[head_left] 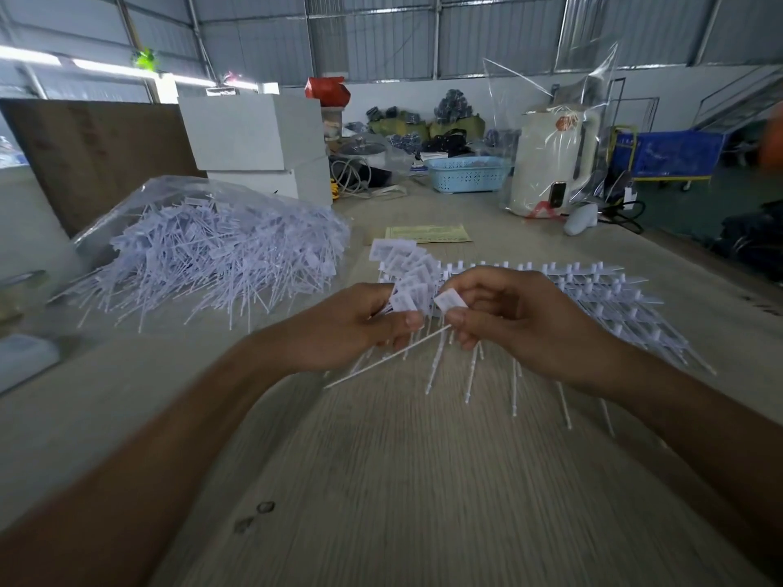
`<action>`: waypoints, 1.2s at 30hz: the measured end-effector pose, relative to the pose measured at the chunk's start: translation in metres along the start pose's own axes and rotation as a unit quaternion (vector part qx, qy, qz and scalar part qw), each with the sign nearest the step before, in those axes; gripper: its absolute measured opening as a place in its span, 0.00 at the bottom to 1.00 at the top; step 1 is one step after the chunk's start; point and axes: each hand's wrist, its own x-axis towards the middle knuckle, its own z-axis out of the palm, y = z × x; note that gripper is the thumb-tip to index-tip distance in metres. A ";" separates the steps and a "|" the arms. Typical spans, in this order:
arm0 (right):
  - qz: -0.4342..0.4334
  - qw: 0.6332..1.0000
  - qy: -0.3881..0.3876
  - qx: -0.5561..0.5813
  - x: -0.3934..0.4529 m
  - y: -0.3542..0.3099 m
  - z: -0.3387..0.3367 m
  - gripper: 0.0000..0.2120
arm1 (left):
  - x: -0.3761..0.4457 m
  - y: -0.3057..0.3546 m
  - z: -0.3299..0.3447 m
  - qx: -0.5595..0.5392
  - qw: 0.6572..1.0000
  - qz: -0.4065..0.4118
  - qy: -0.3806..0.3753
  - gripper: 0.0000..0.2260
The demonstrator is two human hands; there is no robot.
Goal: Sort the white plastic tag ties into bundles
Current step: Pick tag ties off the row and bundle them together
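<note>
Above table [423,480]: left hand [351,328] grips tie bundle [409,277]; right hand [517,319] pinches single tie [450,299]

Industrial warehouse or packing floor: corrugated metal roof [381,31] on steel framing across top of frame, blue trolley [665,156] at right, bundled goods [455,103] stacked against the far wall, centre

Two bare forearms enter from bottom corners; no sleeves, gloves, watch or rings visible; left hand [360,328] & right hand [508,315] both bare; short trimmed nails, thumbnails facing cam; wrists uncovered; upper arms out of frame, so clothing can't be told.
</note>
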 end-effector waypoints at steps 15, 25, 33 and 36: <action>0.044 0.976 0.109 0.182 0.000 0.001 0.016 0.08 | 0.005 0.013 0.014 0.040 0.992 0.048 0.111 0.06; 0.018 0.969 0.124 0.214 0.002 -0.001 0.017 0.17 | 0.002 0.009 0.002 0.198 0.960 0.057 0.191 0.14; 0.064 0.994 0.061 0.069 -0.004 0.014 0.024 0.16 | -0.002 0.004 -0.038 -0.273 0.887 0.011 0.372 0.20; 0.051 0.999 -0.007 -0.010 -0.007 0.020 0.030 0.15 | -0.006 -0.011 -0.052 -0.471 0.735 -0.027 0.487 0.18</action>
